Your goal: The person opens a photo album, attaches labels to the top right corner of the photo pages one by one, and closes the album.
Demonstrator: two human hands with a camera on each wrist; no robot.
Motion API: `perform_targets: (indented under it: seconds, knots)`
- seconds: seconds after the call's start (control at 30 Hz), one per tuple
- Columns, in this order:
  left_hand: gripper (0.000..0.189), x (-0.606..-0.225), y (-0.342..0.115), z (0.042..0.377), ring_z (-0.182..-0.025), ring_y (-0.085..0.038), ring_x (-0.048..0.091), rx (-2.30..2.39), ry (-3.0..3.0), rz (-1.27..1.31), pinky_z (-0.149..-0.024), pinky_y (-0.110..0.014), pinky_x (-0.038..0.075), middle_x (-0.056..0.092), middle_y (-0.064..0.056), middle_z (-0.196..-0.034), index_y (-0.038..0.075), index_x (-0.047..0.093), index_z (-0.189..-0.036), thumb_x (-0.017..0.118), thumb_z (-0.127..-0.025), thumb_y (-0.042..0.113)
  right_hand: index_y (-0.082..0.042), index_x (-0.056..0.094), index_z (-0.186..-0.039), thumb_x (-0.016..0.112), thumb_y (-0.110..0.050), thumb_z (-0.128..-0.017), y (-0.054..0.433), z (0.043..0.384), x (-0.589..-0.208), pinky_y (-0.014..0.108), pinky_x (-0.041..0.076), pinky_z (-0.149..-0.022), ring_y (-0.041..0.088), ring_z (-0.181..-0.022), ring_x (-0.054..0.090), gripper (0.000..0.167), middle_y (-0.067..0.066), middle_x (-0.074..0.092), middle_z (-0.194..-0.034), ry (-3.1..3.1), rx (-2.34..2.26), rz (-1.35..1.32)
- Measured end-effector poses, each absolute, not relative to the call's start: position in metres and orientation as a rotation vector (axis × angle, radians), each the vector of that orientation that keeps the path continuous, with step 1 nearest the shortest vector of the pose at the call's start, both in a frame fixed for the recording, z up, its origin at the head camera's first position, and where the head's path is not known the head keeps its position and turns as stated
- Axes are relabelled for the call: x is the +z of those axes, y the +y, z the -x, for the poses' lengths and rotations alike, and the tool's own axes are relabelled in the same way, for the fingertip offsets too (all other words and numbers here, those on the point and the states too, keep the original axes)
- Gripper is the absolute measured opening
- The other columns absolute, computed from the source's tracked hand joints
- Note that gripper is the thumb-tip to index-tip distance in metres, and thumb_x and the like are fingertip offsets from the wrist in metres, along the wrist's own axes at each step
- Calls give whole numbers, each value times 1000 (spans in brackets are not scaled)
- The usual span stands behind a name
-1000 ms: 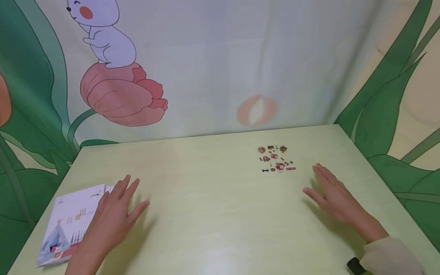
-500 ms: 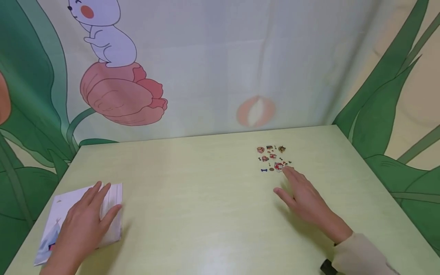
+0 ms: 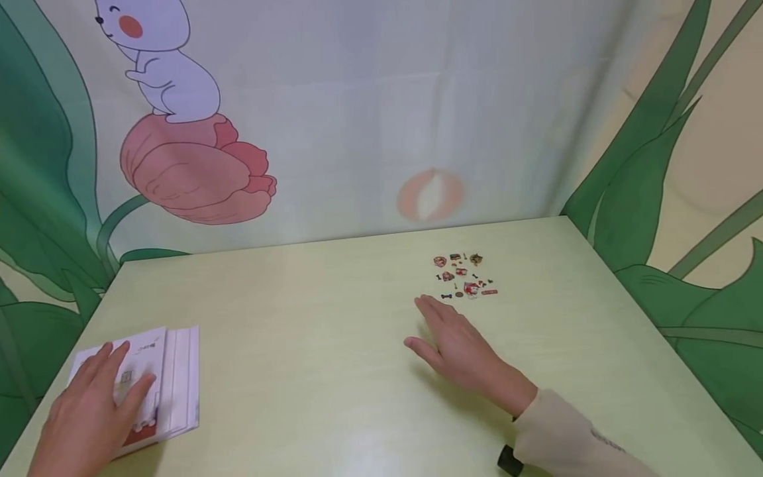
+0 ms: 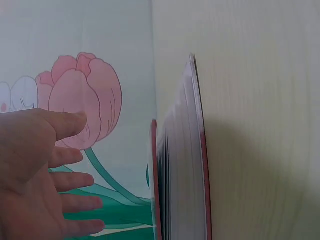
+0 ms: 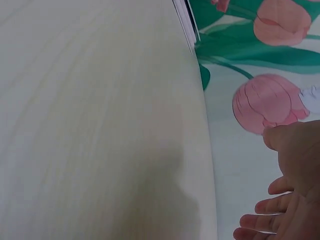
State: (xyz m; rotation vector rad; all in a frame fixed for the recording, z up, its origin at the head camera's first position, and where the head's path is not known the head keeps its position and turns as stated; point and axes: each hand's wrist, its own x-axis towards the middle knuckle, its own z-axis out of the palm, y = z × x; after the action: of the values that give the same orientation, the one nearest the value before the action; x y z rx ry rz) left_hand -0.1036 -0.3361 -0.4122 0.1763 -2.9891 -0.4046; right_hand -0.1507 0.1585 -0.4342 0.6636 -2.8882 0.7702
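Holding fingers (image 4: 82, 202) wide, left hand (image 3: 86, 414) and right hand (image 3: 461, 346) hover; only the head view shows stickers (image 3: 471, 289).

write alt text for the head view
A person's left hand is over a white illustrated book on a pale table; the right hand stretches out near small colourful pictures. Behind, a white cartoon animal sits on a pink flower on a backdrop.

The left hand (image 3: 89, 407) and right hand (image 3: 461, 350) are both palm-down, fingers extended, thumbs spread apart.
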Motion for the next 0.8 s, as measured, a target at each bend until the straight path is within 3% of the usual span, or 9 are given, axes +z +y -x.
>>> perform_targets:
  seconds: [0.23, 0.8]
  knots:
    - [79, -419, -352, 104, -142, -61, 14, -406, -3104, -468, -112, -76, 16, 9, -39, -160, -9, 18, -158, 61, -104, 31, -1, 36, -158, 56, -48, -105, 114, 149, -435, 54, 37, -116, 34, -146, 40, 74, 18, 39, -161, -2913, 734, -792]
    - [91, -429, -375, 106, -142, -61, 12, -518, -3193, -797, -112, -76, 17, 1, -41, -158, -10, 4, -158, 63, -103, 31, -2, 45, -151, 52, -46, -108, 30, 153, -430, 39, 46, -109, 27, -135, 53, 63, 13, 52, -149, -2850, 637, -968]
